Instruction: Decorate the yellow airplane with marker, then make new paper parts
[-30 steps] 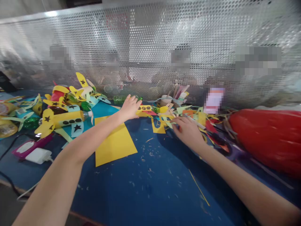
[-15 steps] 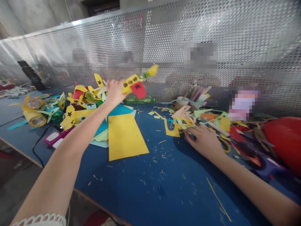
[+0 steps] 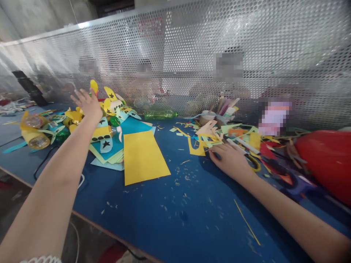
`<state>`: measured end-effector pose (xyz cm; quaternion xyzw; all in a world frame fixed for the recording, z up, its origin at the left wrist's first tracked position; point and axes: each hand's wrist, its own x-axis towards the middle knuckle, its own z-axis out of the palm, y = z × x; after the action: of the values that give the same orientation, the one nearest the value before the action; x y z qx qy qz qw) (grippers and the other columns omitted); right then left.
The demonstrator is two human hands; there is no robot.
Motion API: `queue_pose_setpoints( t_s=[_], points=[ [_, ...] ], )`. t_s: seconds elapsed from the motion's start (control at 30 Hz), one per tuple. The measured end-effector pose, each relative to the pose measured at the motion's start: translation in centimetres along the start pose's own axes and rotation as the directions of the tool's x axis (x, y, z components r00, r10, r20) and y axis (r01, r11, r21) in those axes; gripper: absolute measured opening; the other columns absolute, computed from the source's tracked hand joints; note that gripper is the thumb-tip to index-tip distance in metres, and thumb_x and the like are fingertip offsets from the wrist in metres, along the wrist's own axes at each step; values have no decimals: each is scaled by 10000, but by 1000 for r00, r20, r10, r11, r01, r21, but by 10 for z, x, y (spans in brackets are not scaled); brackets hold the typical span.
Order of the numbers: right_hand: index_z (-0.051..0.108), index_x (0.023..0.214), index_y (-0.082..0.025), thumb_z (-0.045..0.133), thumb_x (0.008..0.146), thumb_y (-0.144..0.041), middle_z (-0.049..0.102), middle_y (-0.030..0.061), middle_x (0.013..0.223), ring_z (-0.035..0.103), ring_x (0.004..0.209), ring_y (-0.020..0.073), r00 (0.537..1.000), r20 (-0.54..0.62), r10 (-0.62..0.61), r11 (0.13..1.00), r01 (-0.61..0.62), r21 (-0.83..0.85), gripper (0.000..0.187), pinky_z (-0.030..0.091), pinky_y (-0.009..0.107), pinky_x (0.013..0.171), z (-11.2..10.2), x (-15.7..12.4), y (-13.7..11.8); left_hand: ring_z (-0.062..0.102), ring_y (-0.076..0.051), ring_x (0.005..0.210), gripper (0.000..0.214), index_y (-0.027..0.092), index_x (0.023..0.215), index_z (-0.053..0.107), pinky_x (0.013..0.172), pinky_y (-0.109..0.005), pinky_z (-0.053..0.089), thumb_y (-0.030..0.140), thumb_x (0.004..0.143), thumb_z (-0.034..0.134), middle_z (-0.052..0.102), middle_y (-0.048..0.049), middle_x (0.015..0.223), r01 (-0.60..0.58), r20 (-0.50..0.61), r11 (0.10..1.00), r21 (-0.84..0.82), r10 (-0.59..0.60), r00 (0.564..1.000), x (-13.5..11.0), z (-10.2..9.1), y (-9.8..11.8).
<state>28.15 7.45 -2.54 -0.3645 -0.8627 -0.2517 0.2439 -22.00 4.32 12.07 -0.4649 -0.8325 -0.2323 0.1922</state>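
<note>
My left hand (image 3: pixel 89 106) is raised over a heap of small paper-and-bottle planes at the left, its fingers spread and nothing visible in it. Just right of its wrist lies a plane with a yellow body and light-blue star wings (image 3: pixel 105 144). Behind it stands another plane with yellow star wings (image 3: pixel 110 95). My right hand (image 3: pixel 231 160) rests low on the table at the right, fingers loosely stretched. Its fingertips are beside a cut yellow paper scrap (image 3: pixel 196 148); whether they touch it is unclear. A yellow sheet (image 3: pixel 144 157) lies between my hands.
A green plastic bottle (image 3: pixel 160 114) lies by the perforated metal screen (image 3: pixel 186 47). Paper scraps, yellow-handled scissors (image 3: pixel 255 164) and a red rounded object (image 3: pixel 326 160) crowd the right. Blue sheets (image 3: pixel 134 126) are under the yellow one. People sit beyond the screen.
My left hand has moved left and opened, no longer holding the yellow plane with the red star wing. A light-blue-winged plane now shows beside its wrist. My right hand stays put.
</note>
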Motion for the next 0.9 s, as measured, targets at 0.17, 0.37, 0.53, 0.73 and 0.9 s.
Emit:
queue_pose_setpoints(
  t_s=[0.17, 0.37, 0.53, 0.73, 0.9],
  points=[
    [694, 816, -189, 460, 920, -262, 760, 67, 882, 680, 823, 236, 998, 49, 47, 999, -48, 18, 266, 443, 364, 780, 0, -1, 0, 135, -370, 1468, 707, 79, 1518, 242, 1170, -527, 139, 161, 862, 492, 235, -208, 1570, -397, 99, 915, -68, 402, 910, -26, 22, 54],
    [689, 811, -193, 469, 906, -259, 759, 68, 884, 684, 850, 243, 994, 77, 80, 994, -86, 67, 249, 453, 371, 788, 2, -2, 0, 628, -359, 1043, 475, 199, 1037, 737, 890, -394, 481, 394, 605, 774, 710, -130, 1087, -491, 577, 846, -208, 511, 637, -46, 74, 95],
    [697, 831, -186, 452, 912, -271, 760, 82, 909, 690, 873, 262, 992, 94, 88, 990, -97, 97, 272, 477, 401, 811, 3, -2, 2, 651, -369, 920, 368, 217, 803, 746, 797, -417, 498, 360, 473, 825, 731, -116, 888, -432, 655, 859, -275, 497, 569, -39, 87, 97],
    [695, 940, -195, 497, 888, -341, 745, 125, 981, 688, 924, 289, 968, 96, 233, 897, -252, 363, 251, 506, 461, 862, -13, 7, -11, 690, -256, 891, 287, 227, 934, 738, 781, -329, 518, 397, 705, 702, 747, -56, 936, -313, 591, 753, -579, 652, 474, -42, 60, 113],
    [513, 1329, -218, 581, 830, -557, 690, 129, 1197, 675, 1047, 268, 861, 374, 344, 331, -484, 810, 608, 563, 404, 855, -26, 18, -41, 704, -231, 935, 408, 180, 1098, 670, 796, -355, 555, 469, 810, 653, 722, -105, 1097, 21, 441, 478, -878, 792, 422, -64, 48, 146]
  ],
)
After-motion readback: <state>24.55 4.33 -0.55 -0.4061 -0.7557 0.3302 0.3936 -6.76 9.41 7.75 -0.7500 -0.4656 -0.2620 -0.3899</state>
